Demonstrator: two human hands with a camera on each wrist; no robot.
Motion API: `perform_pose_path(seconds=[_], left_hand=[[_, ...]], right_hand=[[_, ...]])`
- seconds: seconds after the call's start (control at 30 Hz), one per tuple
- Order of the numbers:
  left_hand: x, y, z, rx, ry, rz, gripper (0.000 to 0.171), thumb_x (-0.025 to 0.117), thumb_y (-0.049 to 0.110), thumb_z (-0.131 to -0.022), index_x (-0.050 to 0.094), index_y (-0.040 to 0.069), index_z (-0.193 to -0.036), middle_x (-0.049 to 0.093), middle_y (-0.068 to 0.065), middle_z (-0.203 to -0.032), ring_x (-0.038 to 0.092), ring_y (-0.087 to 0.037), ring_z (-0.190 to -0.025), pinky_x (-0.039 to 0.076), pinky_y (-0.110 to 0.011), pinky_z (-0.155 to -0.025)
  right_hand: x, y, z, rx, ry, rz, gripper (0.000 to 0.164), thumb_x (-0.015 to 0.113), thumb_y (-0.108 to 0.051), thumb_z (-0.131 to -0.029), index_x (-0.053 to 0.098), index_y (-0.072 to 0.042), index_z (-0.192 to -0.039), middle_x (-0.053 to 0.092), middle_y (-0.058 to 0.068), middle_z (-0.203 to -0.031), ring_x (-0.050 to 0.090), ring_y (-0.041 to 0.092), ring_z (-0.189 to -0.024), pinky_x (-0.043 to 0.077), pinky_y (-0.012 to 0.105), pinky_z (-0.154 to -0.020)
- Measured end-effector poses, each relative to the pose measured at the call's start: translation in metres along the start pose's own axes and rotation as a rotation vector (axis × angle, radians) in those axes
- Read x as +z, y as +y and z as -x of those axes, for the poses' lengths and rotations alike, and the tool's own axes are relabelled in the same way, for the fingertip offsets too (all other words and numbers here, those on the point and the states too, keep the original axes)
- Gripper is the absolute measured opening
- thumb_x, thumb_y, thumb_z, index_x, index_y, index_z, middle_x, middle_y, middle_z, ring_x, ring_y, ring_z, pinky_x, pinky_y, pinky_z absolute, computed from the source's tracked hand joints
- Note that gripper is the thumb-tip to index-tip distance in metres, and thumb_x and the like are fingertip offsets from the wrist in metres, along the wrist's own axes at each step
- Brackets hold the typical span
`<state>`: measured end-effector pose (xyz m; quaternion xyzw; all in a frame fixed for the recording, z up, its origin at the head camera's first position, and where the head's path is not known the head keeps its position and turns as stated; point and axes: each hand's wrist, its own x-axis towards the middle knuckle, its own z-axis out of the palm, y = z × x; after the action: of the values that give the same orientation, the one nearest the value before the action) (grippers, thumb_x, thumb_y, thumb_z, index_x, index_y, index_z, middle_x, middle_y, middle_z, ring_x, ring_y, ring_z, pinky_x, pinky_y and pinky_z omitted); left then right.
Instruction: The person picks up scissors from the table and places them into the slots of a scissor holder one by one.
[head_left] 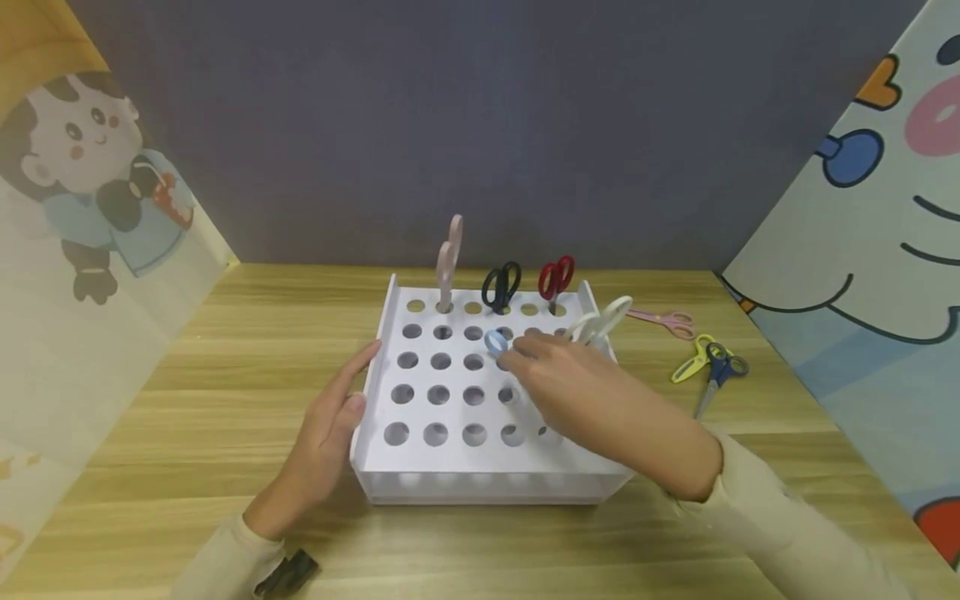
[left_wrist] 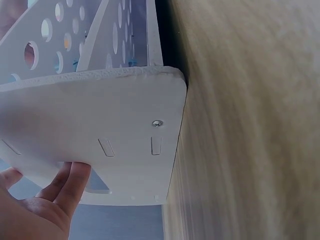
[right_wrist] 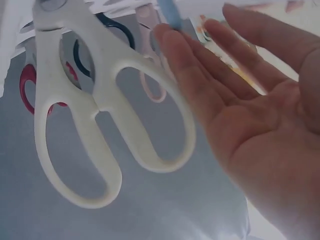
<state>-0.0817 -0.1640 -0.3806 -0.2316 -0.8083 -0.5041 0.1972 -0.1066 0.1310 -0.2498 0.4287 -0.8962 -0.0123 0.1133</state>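
A white rack [head_left: 454,456] with rows of round holes stands on the table. My left hand [head_left: 326,429] rests along its left side wall, fingers mostly straight. In the left wrist view, the left fingers [left_wrist: 70,185] lie at a cutout in that wall. My right hand [head_left: 558,375] is over the rack, its fingertips at light blue-handled scissors [head_left: 495,342] standing in a hole. The right wrist view shows its fingers [right_wrist: 195,70] extended and the thumb apart. White-handled scissors [head_left: 611,318] stand upright just beyond it; their blades are hidden.
Pink scissors [head_left: 446,265], black scissors [head_left: 501,287] and red scissors [head_left: 556,279] stand in the rack's back row. On the table to the right lie pink scissors [head_left: 667,322], yellow scissors [head_left: 697,358] and dark blue scissors [head_left: 722,371]. A grey wall [head_left: 480,133] rises behind.
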Motion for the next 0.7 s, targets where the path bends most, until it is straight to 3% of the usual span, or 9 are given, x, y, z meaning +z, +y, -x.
perform_pose_path(seconds=[0.17, 0.3, 0.47, 0.63, 0.7], left_hand=[[0.0, 0.0, 0.0, -0.001, -0.002, -0.003, 0.054, 0.035, 0.007, -0.102, 0.035, 0.017, -0.156, 0.039, -0.001, -0.157, 0.038, -0.021, -0.142, 0.027, -0.024, -0.116], [0.001, 0.0, 0.0, -0.008, -0.003, -0.003, 0.054, 0.035, 0.008, -0.103, 0.036, 0.018, -0.155, 0.04, -0.001, -0.157, 0.04, -0.02, -0.141, 0.029, -0.024, -0.115], [0.001, -0.001, 0.0, -0.026, -0.005, -0.004, 0.054, 0.035, 0.009, -0.103, 0.036, 0.019, -0.155, 0.041, -0.001, -0.156, 0.042, -0.019, -0.138, 0.031, -0.024, -0.113], [0.0, -0.001, 0.001, -0.056, -0.016, 0.013, 0.053, 0.033, 0.011, -0.104, 0.034, 0.02, -0.156, 0.052, -0.008, -0.145, 0.064, -0.017, -0.104, 0.054, -0.026, -0.083], [-0.001, -0.001, 0.002, -0.067, -0.028, 0.031, 0.053, 0.033, 0.012, -0.104, 0.033, 0.02, -0.156, 0.059, -0.014, -0.132, 0.068, -0.017, -0.085, 0.056, -0.028, -0.066]], right_hand=[[-0.007, 0.004, 0.019, 0.018, 0.027, -0.114, 0.035, 0.067, 0.006, -0.086, 0.067, -0.003, -0.119, 0.069, 0.012, -0.112, 0.068, 0.027, -0.101, 0.058, 0.039, -0.083], [-0.012, 0.013, 0.036, 0.035, 0.085, -0.241, 0.034, 0.071, 0.0, -0.088, 0.068, -0.006, -0.121, 0.07, 0.009, -0.115, 0.068, 0.025, -0.103, 0.058, 0.039, -0.082], [-0.019, 0.033, 0.056, 0.033, 0.155, -0.358, 0.028, 0.074, -0.003, -0.086, 0.073, -0.012, -0.113, 0.072, -0.003, -0.11, 0.069, 0.012, -0.096, 0.057, 0.034, -0.077], [-0.028, 0.05, 0.071, 0.072, 0.06, -0.414, 0.026, 0.073, -0.009, -0.09, 0.074, -0.018, -0.114, 0.071, -0.011, -0.11, 0.065, 0.004, -0.095, 0.055, 0.033, -0.079], [-0.03, 0.059, 0.077, 0.105, 0.036, -0.409, 0.025, 0.073, -0.012, -0.091, 0.074, -0.018, -0.114, 0.071, -0.011, -0.11, 0.064, 0.001, -0.093, 0.055, 0.031, -0.077]])
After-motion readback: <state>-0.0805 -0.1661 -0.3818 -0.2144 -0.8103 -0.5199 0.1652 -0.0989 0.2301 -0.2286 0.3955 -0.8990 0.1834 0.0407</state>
